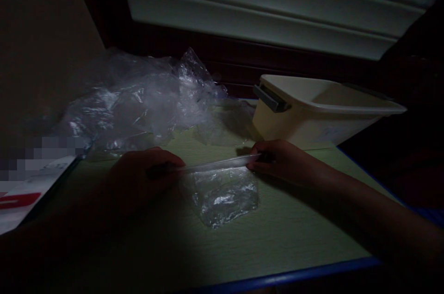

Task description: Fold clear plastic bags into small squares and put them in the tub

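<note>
Between my two hands a clear plastic bag (225, 197) is stretched by its top strip, its crinkled body hanging toward the tabletop (294, 224). My left hand (149, 173) is closed on the strip's left end, mostly in shadow. At the right end, my right hand (274, 159) pinches the strip between thumb and fingers. Beyond my left hand lies a large heap of clear plastic bags (149, 95), loosely piled and shiny. Whether anything is inside the held bag I cannot tell in this dim light.
A cream plastic bin (294, 122) with a grey handle stands at the back right of the table. Printed paper with a red band (21, 200) lies at the left edge. Blue edging (277, 280) runs along the table's front. Behind is a slatted panel (243, 11).
</note>
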Motion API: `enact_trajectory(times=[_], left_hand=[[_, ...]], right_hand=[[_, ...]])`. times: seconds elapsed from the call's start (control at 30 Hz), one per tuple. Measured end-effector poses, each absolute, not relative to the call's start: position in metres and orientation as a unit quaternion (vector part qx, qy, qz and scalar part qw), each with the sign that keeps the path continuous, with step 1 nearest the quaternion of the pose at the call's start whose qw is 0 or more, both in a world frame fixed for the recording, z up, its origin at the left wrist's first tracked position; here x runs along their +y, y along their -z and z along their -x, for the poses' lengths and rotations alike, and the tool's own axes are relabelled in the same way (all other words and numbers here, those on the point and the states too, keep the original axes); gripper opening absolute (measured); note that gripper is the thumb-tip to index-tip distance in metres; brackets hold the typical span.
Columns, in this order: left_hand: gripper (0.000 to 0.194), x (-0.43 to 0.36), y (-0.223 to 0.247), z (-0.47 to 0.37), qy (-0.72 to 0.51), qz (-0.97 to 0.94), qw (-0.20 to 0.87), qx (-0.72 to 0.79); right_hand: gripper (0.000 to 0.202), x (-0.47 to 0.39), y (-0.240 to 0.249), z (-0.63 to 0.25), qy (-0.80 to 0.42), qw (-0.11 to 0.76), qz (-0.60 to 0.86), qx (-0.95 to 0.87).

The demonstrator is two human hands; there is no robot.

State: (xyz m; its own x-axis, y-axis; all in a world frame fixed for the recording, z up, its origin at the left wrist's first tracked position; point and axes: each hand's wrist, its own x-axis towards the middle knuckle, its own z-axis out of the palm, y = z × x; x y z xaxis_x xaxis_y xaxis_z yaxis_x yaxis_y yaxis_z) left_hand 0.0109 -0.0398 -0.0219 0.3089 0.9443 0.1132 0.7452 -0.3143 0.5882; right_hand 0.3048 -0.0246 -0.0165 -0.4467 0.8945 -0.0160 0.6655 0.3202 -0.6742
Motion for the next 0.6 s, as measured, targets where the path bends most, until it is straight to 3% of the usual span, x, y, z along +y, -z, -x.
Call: enact_trajectory(times=[0.3, 0.6], left_hand=[[0.03, -0.041, 0.021, -0.01, -0.195, -0.842, 0.134, 0.484], [0.042, -0.048, 0.015, -0.01, -0.143, -0.857, 0.14, 0.475]], right_hand=[[0.013, -0.028, 0.022, -0.308, -0.194, 0.203, 0.462, -0.841], [0.021, -0.044, -0.003, -0.301, -0.054, 0.082, 0.405, -0.909]])
